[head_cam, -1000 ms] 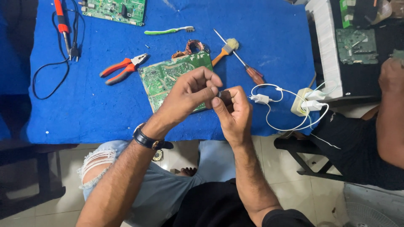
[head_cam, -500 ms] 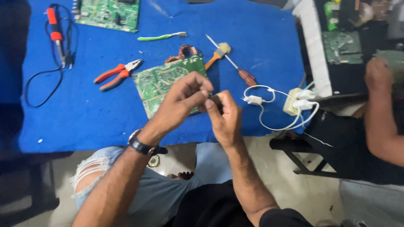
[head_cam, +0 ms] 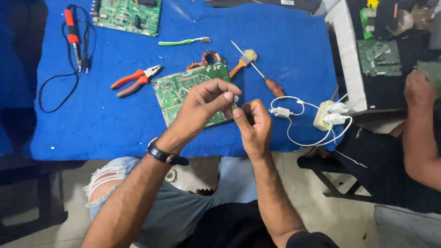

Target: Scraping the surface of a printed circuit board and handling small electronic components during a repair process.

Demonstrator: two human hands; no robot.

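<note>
- far left on the blue cloth [head_cam: 115, 124]: soldering iron [head_cam: 70, 27] w/ red handle + black cord, another green board [head_cam: 128, 14] at the top edge
- red-handled pliers [head_cam: 135, 79] next, green toothbrush [head_cam: 183, 42] above them
- left hand [head_cam: 202, 108], watch on wrist, hangs over the green circuit board [head_cam: 183, 89], thumb + forefinger pinching a small white bit [head_cam: 235, 98]
- right hand [head_cam: 255, 126] just beside it, fingers curled in, thumb up near that bit; can't tell if it grips anything
- behind the hands: small brush [head_cam: 243, 59], screwdriver [head_cam: 262, 76]
- right: white cable [head_cam: 294, 124] running to a power strip [head_cam: 324, 115]
- far right: someone else's hand [head_cam: 420, 87] at a dark bench
</note>
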